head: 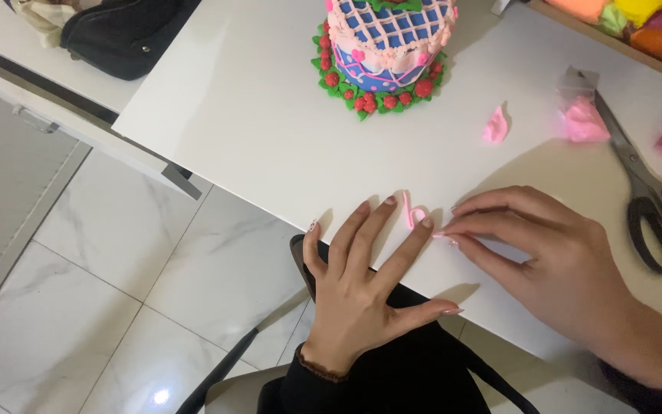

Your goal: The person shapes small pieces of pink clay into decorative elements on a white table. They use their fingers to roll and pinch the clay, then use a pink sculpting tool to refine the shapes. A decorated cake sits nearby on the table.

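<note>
My left hand (362, 284) lies flat at the near edge of the white table (270, 130), fingers spread, one fingertip touching a thin pink clay strand (411, 211) bent into a loop. My right hand (545, 261) rests beside it, its fingertips pinched on the strand's right end. A clay cake (385, 50) with a blue body, pink lattice, green leaves and red berries stands at the far side of the table.
A small pink clay piece (496, 125) and a bag of pink clay (582, 119) lie to the right of the cake. Black-handled scissors (649, 199) lie at the right. A box of coloured clay (637, 27) sits top right. A black bag (124, 34) sits top left.
</note>
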